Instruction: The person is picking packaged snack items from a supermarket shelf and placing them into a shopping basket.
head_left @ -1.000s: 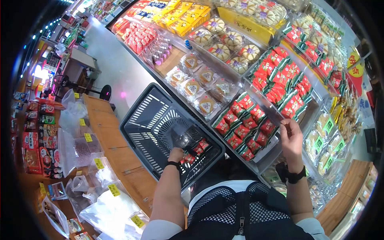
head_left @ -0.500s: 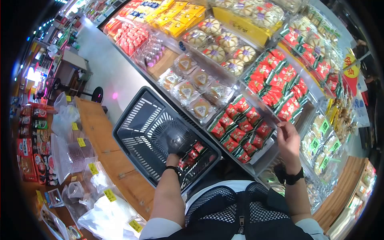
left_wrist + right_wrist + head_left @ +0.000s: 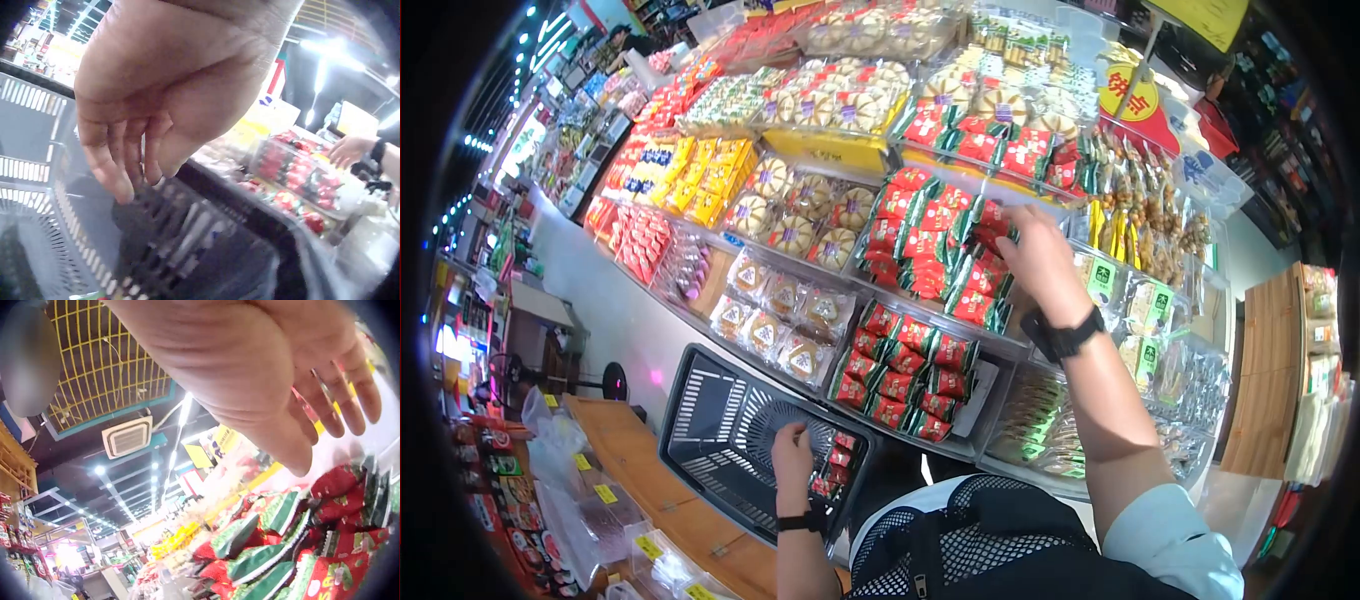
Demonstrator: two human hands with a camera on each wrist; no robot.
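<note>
Right hand (image 3: 1041,258) open over the red-and-green packets (image 3: 925,240), left hand (image 3: 792,456) loosely open above the basket (image 3: 677,402).
In the centre of the head view, the right hand's fingers are relaxed and grip nothing that shows; whether the fingertips touch a packet I cannot tell. More of these packets fill the lower bin (image 3: 985,425), nearer the person, and a few small red packets (image 3: 840,457) lie in the basket, lower left of the frame, beside the left hand, which holds nothing.

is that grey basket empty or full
Neither: the basket holds several red packets at one end, while bare plastic shows across much of the rest.
</note>
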